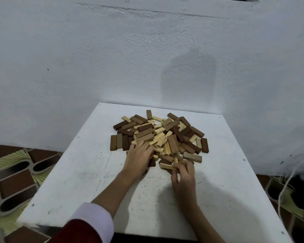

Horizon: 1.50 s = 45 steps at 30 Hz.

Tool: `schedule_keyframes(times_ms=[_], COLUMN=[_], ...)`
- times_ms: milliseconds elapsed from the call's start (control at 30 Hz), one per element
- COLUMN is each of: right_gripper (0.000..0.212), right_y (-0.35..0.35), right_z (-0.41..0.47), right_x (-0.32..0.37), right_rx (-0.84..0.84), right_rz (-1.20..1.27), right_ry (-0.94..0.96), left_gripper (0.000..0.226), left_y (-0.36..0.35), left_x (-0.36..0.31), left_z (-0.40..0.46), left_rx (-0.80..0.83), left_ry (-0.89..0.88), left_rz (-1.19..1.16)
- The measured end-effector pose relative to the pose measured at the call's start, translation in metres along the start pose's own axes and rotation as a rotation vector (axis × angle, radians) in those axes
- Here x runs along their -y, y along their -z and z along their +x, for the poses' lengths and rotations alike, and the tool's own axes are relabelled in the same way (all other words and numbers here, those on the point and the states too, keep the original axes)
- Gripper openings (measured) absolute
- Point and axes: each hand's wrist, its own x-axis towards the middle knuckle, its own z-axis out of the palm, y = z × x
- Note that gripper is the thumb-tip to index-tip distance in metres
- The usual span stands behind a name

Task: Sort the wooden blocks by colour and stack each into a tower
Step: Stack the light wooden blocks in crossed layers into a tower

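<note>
A loose heap of wooden blocks lies on the far half of a white desk that stands against a pale wall; dark brown, mid brown and pale blocks are all mixed together, lying flat at many angles, with none stacked into a tower; a short row of dark blocks lies side by side at the heap's left edge, and one mid-brown block lies near the heap's right front.

The left hand rests on the near left edge of the heap, palm down, its fingers curled over pale blocks there; whether it actually grips one I cannot tell; its forearm runs back to a rolled white cuff over a red sleeve.

The right hand sits at the near right edge of the heap; its fingertips and thumb pinch a pale block by its right end, the block lying roughly level and touching the heap's front edge.

A patterned floor in brown and green shows to the left of the desk; a pale cord hangs at the right.
</note>
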Motion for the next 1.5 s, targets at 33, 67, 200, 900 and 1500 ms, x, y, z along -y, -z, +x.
schedule_keyframes(times_ms=[33, 67, 200, 900, 1500], right_gripper=[0.028, 0.029, 0.026, 0.019, 0.06], right_y=[0.002, 0.006, 0.028, 0.049, 0.047], right_z=[0.0, -0.001, -0.015, -0.035, -0.039], right_x=[0.001, 0.002, 0.013, 0.015, 0.004], right_rx=[-0.022, -0.046, -0.125, 0.29, 0.484], right_rz=[0.011, 0.03, 0.227, 0.25, 0.199], right_ry=[-0.021, -0.05, -0.241, -0.379, -0.103], left_gripper=[0.018, 0.013, 0.027, 0.047, 0.089], left_y=[0.001, 0.001, 0.018, 0.003, 0.005], left_x=[0.0, -0.001, -0.023, -0.046, -0.042], left_z=[0.001, 0.0, -0.019, -0.086, -0.09], left_rx=[0.0, -0.017, -0.044, 0.134, 0.263], left_ry=[0.006, 0.024, 0.245, 0.222, 0.121], left_rz=[-0.019, -0.073, -0.555, -0.57, -0.479])
